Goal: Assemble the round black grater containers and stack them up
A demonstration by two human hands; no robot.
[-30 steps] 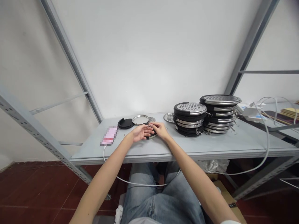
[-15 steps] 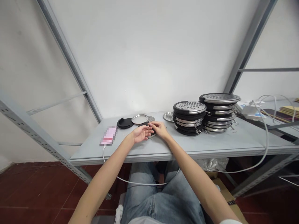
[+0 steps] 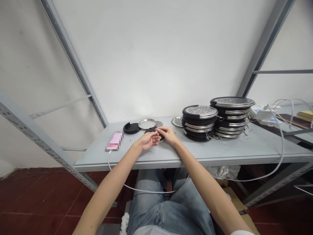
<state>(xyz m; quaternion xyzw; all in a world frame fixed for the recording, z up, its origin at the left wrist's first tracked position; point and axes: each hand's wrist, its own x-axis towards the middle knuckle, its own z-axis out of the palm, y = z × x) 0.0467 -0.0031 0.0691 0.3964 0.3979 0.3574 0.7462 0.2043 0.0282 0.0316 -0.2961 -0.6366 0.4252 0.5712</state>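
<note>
**Small metal clip (image 3: 156, 130) pinched over a black round lid (image 3: 152, 131)**

Right hand (image 3: 167, 135) closed, fingertips pinching the clip at the lid's far side, near the far edge of the grey table (image 3: 220, 150). Left hand (image 3: 148, 141) half-curled just beside it, grip impossible to tell. To the right, stacks of round black-and-steel containers (image 3: 199, 122); to the left, a pixelated phone (image 3: 113, 141).

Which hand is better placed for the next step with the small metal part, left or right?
The right hand, I think: its fingertips pinch the small metal part, while the left hand lies palm-up beside it.
</note>
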